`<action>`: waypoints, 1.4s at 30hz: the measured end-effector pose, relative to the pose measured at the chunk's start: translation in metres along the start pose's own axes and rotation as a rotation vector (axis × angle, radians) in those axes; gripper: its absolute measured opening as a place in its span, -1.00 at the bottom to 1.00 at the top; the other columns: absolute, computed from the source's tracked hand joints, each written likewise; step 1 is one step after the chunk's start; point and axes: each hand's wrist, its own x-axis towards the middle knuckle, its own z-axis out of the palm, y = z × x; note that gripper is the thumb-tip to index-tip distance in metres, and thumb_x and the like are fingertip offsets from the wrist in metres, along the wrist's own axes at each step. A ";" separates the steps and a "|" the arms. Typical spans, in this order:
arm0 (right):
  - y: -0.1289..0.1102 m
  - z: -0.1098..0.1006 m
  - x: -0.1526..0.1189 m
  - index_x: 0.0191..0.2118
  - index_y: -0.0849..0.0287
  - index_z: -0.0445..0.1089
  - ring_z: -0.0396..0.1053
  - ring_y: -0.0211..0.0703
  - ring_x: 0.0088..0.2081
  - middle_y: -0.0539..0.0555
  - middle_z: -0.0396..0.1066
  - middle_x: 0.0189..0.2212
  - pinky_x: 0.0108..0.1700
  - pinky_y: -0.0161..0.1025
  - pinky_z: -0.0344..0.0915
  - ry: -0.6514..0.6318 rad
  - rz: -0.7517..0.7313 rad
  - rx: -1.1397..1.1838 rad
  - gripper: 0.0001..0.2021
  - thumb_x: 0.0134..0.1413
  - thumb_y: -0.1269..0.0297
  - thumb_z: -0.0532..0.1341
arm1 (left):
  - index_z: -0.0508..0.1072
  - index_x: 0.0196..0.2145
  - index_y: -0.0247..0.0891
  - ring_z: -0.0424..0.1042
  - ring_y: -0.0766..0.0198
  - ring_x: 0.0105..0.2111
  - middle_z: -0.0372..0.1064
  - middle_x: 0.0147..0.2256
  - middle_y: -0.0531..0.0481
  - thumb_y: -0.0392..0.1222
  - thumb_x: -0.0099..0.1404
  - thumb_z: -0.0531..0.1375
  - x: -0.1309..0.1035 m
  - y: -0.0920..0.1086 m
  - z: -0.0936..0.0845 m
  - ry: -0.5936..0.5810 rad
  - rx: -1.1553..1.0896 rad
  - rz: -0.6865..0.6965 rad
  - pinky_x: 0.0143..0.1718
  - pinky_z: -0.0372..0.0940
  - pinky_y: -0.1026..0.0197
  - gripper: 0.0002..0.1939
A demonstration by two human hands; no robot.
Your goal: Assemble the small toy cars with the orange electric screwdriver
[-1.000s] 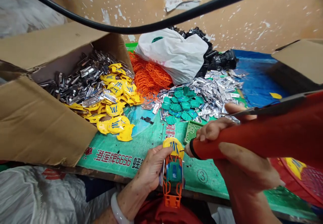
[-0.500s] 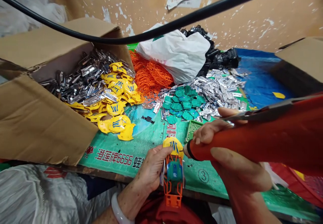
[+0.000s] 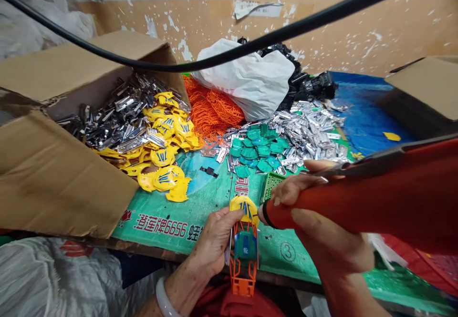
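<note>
Now the red tool (image 3: 372, 188) has crept a tiny bit nearer to the yellow and orange toy (image 3: 244, 245), so its nose is just beside the right side of the yellow end, and I think that means it is pushing in at that spot. The left hand (image 3: 216, 233) pinches the toy by its left side, same as a moment ago, and the right hand (image 3: 336, 248) is wrapped around the tool. The toy is over the near edge of the green sheet (image 3: 274, 241), with loose yellow pieces (image 3: 166, 178) farther off to the left
</note>
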 end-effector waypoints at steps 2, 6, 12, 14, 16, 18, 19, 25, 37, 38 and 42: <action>0.000 0.003 -0.001 -0.07 -0.13 0.30 0.35 -0.08 -0.38 -0.03 0.34 -0.47 -0.23 -0.01 0.39 -0.009 -0.004 0.022 -0.58 -0.11 0.20 0.35 | 0.48 -0.49 -0.38 0.31 0.40 -0.71 0.40 -0.66 0.04 -0.18 -0.11 0.39 0.001 -0.001 -0.002 0.012 0.000 0.001 -0.68 0.20 0.37 -0.75; 0.006 0.002 -0.001 -0.08 -0.13 0.32 0.33 -0.11 -0.45 -0.04 0.31 -0.51 -0.35 -0.06 0.39 -0.079 -0.013 0.092 -0.59 -0.11 0.19 0.35 | 0.49 -0.48 -0.38 0.34 0.37 -0.69 0.42 -0.64 0.03 -0.18 -0.12 0.39 0.003 -0.005 -0.005 0.009 -0.016 0.005 -0.65 0.24 0.36 -0.74; 0.008 0.000 -0.003 -0.06 -0.08 0.30 0.36 -0.10 -0.43 -0.06 0.35 -0.50 -0.33 -0.06 0.38 -0.094 -0.026 0.110 -0.56 -0.12 0.26 0.34 | 0.50 -0.48 -0.38 0.36 0.36 -0.69 0.44 -0.63 0.02 -0.20 -0.07 0.38 0.003 -0.005 -0.005 -0.006 -0.019 0.018 -0.67 0.25 0.36 -0.78; 0.004 -0.002 -0.001 -0.06 -0.06 0.31 0.37 -0.12 -0.42 -0.07 0.38 -0.49 -0.31 -0.07 0.38 -0.080 -0.027 0.137 -0.55 -0.14 0.28 0.35 | 0.51 -0.45 -0.38 0.37 0.35 -0.68 0.46 -0.61 0.01 -0.20 -0.05 0.38 0.002 -0.003 -0.005 -0.024 -0.023 0.023 -0.66 0.27 0.35 -0.78; -0.001 -0.005 0.006 -0.06 -0.03 0.32 0.37 -0.16 -0.45 -0.08 0.39 -0.50 -0.32 -0.10 0.36 -0.042 -0.037 0.184 -0.55 -0.16 0.32 0.34 | 0.51 -0.44 -0.39 0.39 0.34 -0.67 0.48 -0.59 0.00 -0.21 -0.03 0.38 0.001 -0.001 -0.005 -0.044 -0.018 0.039 -0.63 0.29 0.34 -0.79; -0.006 -0.011 0.016 -0.10 0.02 0.35 0.36 -0.19 -0.49 -0.09 0.39 -0.52 -0.35 -0.12 0.35 0.042 -0.063 0.198 -0.58 -0.19 0.36 0.34 | 0.51 -0.43 -0.40 0.41 0.33 -0.66 0.50 -0.57 -0.03 -0.21 -0.01 0.37 0.001 0.001 -0.006 -0.046 0.002 0.043 -0.62 0.30 0.34 -0.79; -0.007 -0.014 0.021 -0.14 0.04 0.36 0.35 -0.19 -0.50 -0.08 0.39 -0.53 -0.37 -0.13 0.34 0.096 -0.082 0.186 -0.60 -0.21 0.38 0.33 | 0.51 -0.43 -0.41 0.42 0.31 -0.65 0.50 -0.57 -0.05 -0.21 0.00 0.36 0.001 0.002 -0.007 -0.038 0.016 0.036 -0.62 0.30 0.33 -0.79; 0.010 -0.023 0.043 -0.36 0.07 0.40 0.32 -0.22 -0.58 -0.09 0.38 -0.58 -0.48 -0.16 0.27 0.218 -0.102 0.062 -0.75 -0.28 0.45 0.33 | 0.52 -0.43 -0.40 0.40 0.33 -0.67 0.47 -0.61 -0.03 -0.23 0.04 0.34 0.003 0.002 -0.008 -0.015 0.051 0.015 -0.55 0.34 0.32 -0.83; 0.031 -0.024 0.042 -0.55 0.08 0.40 0.30 -0.18 -0.55 -0.04 0.39 -0.56 -0.49 -0.11 0.26 0.224 -0.038 -0.013 -0.84 -0.30 0.36 0.40 | 0.53 -0.40 -0.39 0.38 0.34 -0.66 0.47 -0.59 -0.03 -0.17 0.06 0.35 0.000 0.000 -0.008 -0.061 0.078 -0.036 -0.61 0.33 0.33 -0.79; 0.031 -0.025 0.042 -0.56 0.07 0.40 0.30 -0.18 -0.55 -0.04 0.39 -0.56 -0.48 -0.12 0.25 0.219 -0.036 -0.013 -0.84 -0.29 0.35 0.40 | 0.53 -0.39 -0.39 0.38 0.34 -0.66 0.48 -0.58 -0.03 -0.16 0.06 0.35 0.000 0.000 -0.008 -0.061 0.079 -0.041 -0.62 0.33 0.33 -0.78; 0.031 -0.024 0.040 -0.51 0.05 0.41 0.31 -0.18 -0.53 -0.06 0.39 -0.55 -0.50 -0.14 0.24 0.226 -0.025 -0.005 -0.82 -0.31 0.36 0.41 | 0.54 -0.35 -0.40 0.37 0.36 -0.66 0.49 -0.54 -0.05 -0.16 0.05 0.36 0.001 -0.001 -0.009 -0.060 0.081 -0.040 -0.63 0.32 0.34 -0.75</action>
